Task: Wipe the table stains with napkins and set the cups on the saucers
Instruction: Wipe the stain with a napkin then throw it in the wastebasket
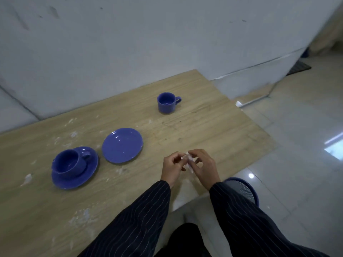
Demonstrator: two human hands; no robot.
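A blue cup stands on a blue saucer at the table's left. Right of it lies a second blue saucer with nothing on it. Another blue cup stands alone farther back, handle to the right. My left hand and my right hand meet above the table's near right edge, both pinching a small crumpled white napkin. White stains speckle the wooden table, mostly on its left and front.
A grey wall runs behind the table. To the right the glossy tiled floor drops away past the table's edge. A blue-rimmed bin sits on the floor just beyond my right sleeve.
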